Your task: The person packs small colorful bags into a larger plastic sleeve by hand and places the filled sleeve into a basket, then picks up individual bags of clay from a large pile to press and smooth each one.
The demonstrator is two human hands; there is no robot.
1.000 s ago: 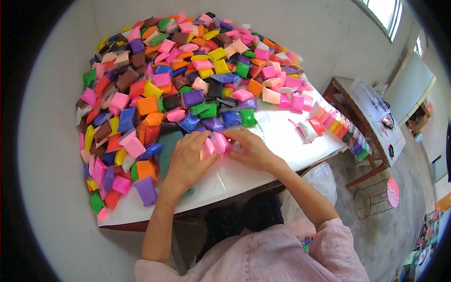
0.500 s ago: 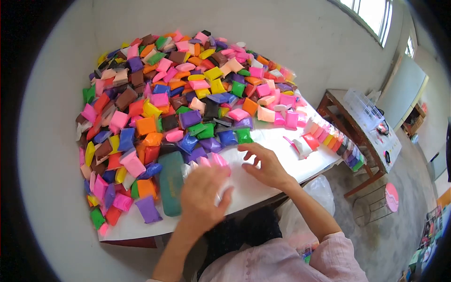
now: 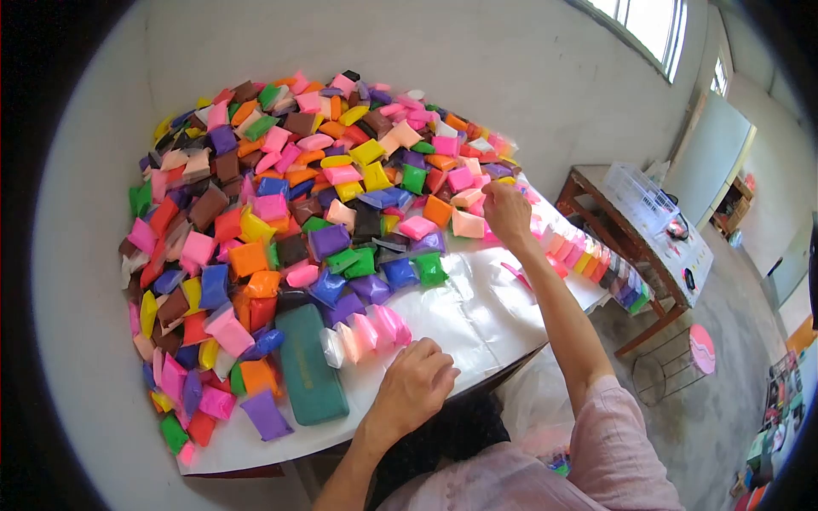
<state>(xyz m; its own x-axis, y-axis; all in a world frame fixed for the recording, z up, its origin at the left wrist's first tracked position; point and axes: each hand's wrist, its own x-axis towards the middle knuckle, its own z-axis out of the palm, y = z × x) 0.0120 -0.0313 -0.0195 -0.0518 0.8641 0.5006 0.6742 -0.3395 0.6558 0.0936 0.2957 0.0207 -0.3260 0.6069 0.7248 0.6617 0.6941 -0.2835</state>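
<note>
A short row of small soft packets (image 3: 365,334), white, peach and pinks, stands on the white-covered table beside a long green case (image 3: 308,366). My left hand (image 3: 416,385) is just in front of the row's right end, fingers curled in, and nothing shows in them. Further away, my right hand (image 3: 509,213) reaches to the right side of the big packet heap (image 3: 281,204), over pink and peach packets. Its fingers are bent down and closed, and whatever is in them is hidden. A peach packet (image 3: 467,224) lies just left of that hand.
A longer row of colour-sorted packets (image 3: 601,264) runs along the table's right edge. Beyond it, a wooden side table (image 3: 588,180) holds a white plastic basket (image 3: 639,194). A pink-topped stool (image 3: 701,347) stands on the floor. A clear plastic bag (image 3: 537,393) hangs below the table edge.
My right hand has moved away from me, up and right to the heap's pink packets. My left hand has drawn back rightward from the short row, uncovering it. The view has shifted slightly.
</note>
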